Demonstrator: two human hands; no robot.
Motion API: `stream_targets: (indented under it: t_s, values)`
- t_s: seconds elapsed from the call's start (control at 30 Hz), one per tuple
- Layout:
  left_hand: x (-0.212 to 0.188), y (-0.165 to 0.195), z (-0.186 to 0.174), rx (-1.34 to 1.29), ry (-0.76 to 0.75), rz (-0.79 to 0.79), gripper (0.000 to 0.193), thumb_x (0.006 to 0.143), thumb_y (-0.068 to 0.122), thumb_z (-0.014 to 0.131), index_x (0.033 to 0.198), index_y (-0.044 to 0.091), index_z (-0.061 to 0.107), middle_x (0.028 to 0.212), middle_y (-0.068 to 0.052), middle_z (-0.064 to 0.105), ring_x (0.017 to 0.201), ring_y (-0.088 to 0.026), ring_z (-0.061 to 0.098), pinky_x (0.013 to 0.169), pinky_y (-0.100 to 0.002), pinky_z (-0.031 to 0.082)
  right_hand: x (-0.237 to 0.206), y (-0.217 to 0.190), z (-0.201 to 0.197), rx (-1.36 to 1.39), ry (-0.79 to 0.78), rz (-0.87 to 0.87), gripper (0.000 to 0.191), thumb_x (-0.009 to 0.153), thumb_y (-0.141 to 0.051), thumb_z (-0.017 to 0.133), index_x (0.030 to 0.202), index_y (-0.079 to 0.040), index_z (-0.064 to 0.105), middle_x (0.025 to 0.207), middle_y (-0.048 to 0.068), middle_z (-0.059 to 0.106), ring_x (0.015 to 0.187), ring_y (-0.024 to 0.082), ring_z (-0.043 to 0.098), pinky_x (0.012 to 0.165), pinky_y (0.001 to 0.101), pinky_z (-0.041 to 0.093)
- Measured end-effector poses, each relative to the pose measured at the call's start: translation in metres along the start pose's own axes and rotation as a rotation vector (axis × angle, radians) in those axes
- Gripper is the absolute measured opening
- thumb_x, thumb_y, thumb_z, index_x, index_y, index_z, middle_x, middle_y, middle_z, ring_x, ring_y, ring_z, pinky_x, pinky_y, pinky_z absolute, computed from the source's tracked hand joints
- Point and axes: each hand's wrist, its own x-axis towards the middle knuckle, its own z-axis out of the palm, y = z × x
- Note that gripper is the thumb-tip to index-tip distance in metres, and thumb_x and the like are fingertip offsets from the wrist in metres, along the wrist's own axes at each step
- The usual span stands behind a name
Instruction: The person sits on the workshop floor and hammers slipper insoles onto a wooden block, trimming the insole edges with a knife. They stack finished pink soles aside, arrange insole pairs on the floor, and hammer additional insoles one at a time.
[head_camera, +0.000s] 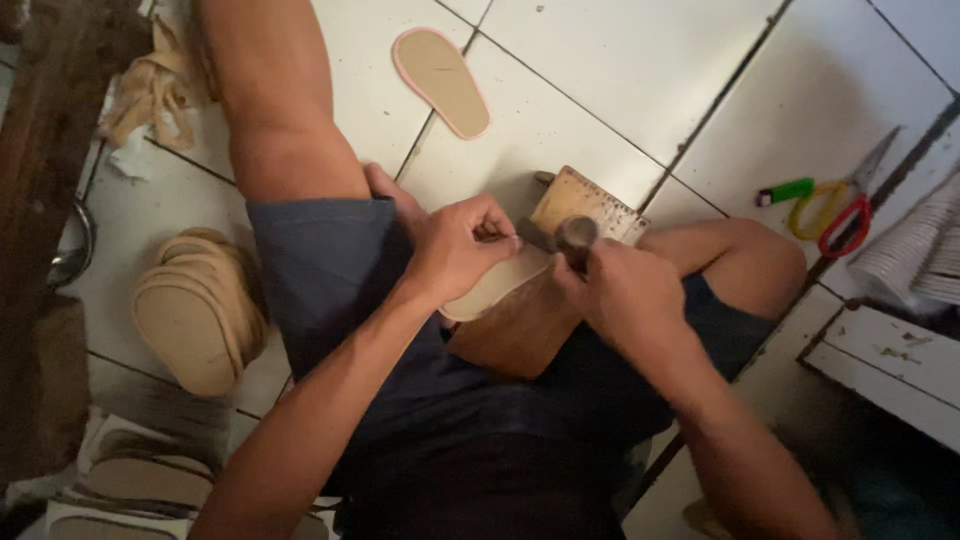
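Note:
I sit on a white tiled floor with a wooden block (590, 205) resting on my lap. A pale shoe insole (490, 290) lies across the block. My left hand (455, 245) pinches a small metal punch against the insole. My right hand (615, 290) grips a hammer handle, and the round hammer head (577, 236) sits just right of the punch, close above the block.
A pink-edged insole (440, 80) lies on the tiles ahead. A stack of tan insoles (195, 310) sits at my left, more below it. Scissors (840, 205) and a green lighter (785, 190) lie at the right, near a white cabinet (890, 360).

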Motion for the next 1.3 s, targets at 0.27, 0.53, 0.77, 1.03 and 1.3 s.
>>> stream_targets:
  t_s: [0.27,0.53,0.77,1.03,1.3]
  values:
    - [-0.004,-0.002,0.004,0.036,-0.023,0.097,0.015,0.093,0.010,0.073,0.105,0.003,0.068,0.087,-0.004,0.074,0.081,-0.011,0.072,0.075,-0.029,0.056,0.009,-0.005,0.000,0.074,0.135,-0.088,0.040,0.091,-0.044,0.071,0.080,-0.005,0.071,0.069,0.019,0.069,0.064,0.041,0.067,0.059,0.0518,0.054]
    - [-0.008,-0.010,-0.004,0.035,-0.113,0.044,0.025,0.089,0.009,0.076,0.108,0.001,0.063,0.085,-0.007,0.069,0.077,-0.015,0.066,0.070,-0.031,0.052,0.005,0.002,0.001,-0.001,0.203,-0.115,0.032,0.090,-0.038,0.073,0.085,-0.006,0.073,0.071,0.018,0.069,0.060,0.040,0.067,0.053,0.0511,0.053]
    - [-0.007,-0.006,0.005,-0.083,0.034,0.131,0.014,0.091,0.006,0.076,0.100,0.000,0.068,0.088,-0.009,0.074,0.084,-0.016,0.070,0.077,-0.030,0.057,-0.005,-0.008,0.011,-0.011,0.049,-0.016,0.038,0.093,-0.042,0.070,0.081,-0.006,0.072,0.070,0.017,0.070,0.062,0.039,0.068,0.055,0.0491,0.055]
    - [-0.015,0.006,-0.003,0.099,-0.084,-0.107,0.023,0.092,0.015,0.071,0.111,0.003,0.066,0.092,-0.002,0.071,0.069,-0.018,0.066,0.063,-0.034,0.052,0.007,-0.006,0.005,0.005,0.157,-0.078,0.038,0.087,-0.044,0.073,0.090,-0.006,0.074,0.067,0.019,0.069,0.062,0.040,0.068,0.054,0.0505,0.054]
    - [-0.016,-0.010,-0.006,-0.005,-0.075,-0.025,0.027,0.089,0.009,0.075,0.111,0.002,0.062,0.091,-0.010,0.069,0.083,-0.016,0.068,0.075,-0.032,0.055,-0.009,-0.006,0.008,-0.012,0.111,-0.059,0.035,0.090,-0.043,0.071,0.088,-0.008,0.075,0.075,0.018,0.072,0.064,0.040,0.069,0.055,0.0515,0.054]
